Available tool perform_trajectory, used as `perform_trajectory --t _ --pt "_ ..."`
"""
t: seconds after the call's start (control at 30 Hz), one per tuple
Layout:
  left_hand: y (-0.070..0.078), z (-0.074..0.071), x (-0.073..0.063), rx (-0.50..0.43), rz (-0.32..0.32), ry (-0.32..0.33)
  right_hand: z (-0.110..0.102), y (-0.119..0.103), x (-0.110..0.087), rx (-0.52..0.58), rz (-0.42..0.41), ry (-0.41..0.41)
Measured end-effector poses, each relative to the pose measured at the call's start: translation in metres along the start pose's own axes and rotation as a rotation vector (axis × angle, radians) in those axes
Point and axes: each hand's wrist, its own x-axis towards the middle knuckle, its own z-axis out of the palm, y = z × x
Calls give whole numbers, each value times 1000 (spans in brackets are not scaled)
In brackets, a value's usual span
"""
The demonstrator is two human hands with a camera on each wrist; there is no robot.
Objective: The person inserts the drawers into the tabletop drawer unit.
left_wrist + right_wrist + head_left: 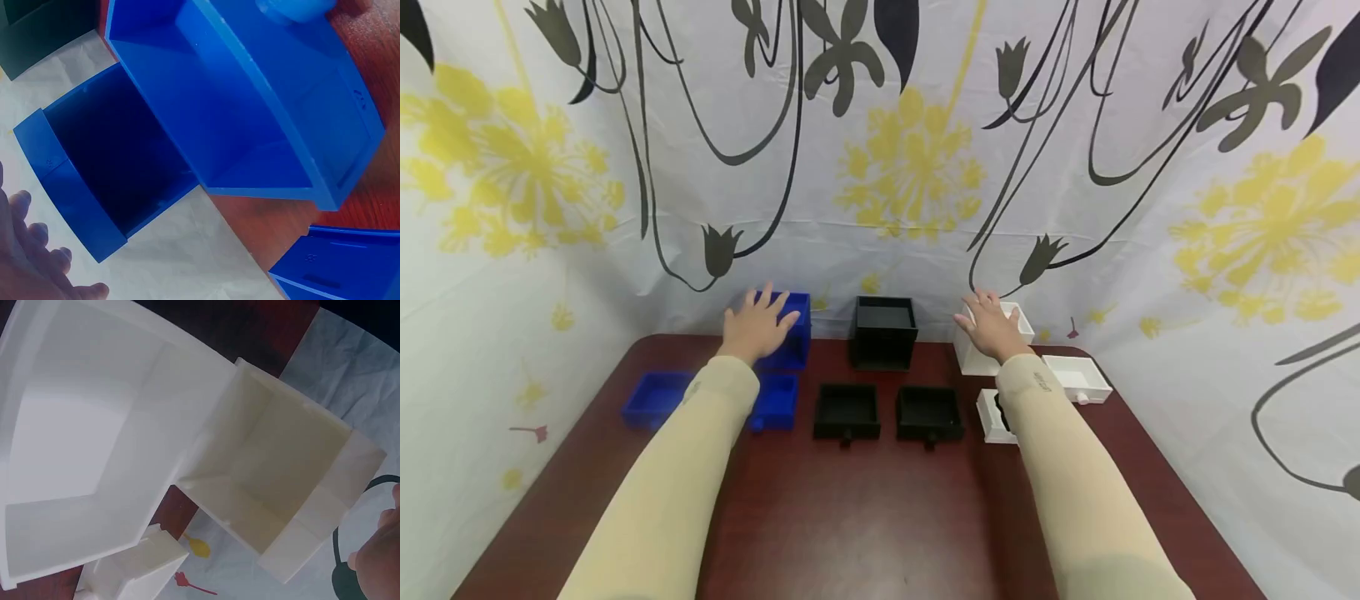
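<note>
My left hand (754,327) is over the blue box (797,333), fingers spread; in the left wrist view it is beside the box's far side (72,194), apart from it. My right hand (995,331) is spread over the white box (979,362), whose open front shows in the right wrist view; whether it touches cannot be told from the head view. Neither hand holds anything. In front of the blue box lie two blue drawers (775,419), one partly behind the left sleeve. Near the white box lie two white drawers (1086,390), one partly covered by the right sleeve.
Between the hands stands a black box (883,354) with two black drawers (847,430) in front. A dark thing (1000,410) shows beside the right sleeve at a white drawer. Patterned cloth (910,267) hangs behind the dark red table (865,517).
</note>
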Motion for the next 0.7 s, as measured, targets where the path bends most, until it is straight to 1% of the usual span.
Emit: perform_trajectory --t 0.13,0.2,0.27,0.37,0.43,0.5,0.57,0.63,0.7 --pt "3 -1 0 -15 14 19 4 -2 0 40 8 19" --pt "4 0 0 -26 15 13 9 -5 -1 72 3 17" --pt "10 1 3 -62 30 3 13 -7 -4 97 3 23" --pt "21 2 7 -155 53 0 17 -10 -10 126 -11 48" --pt "30 1 10 -218 89 17 18 -14 -13 138 -26 73" --pt "38 -1 14 -252 131 36 17 -19 -18 149 -48 101" --pt "44 -1 17 -277 196 49 18 -26 -22 163 -76 122" --pt "50 -1 21 -308 248 55 19 -34 -28 170 -110 140" --pt "54 0 26 -358 280 54 21 -43 -34 173 -148 155"
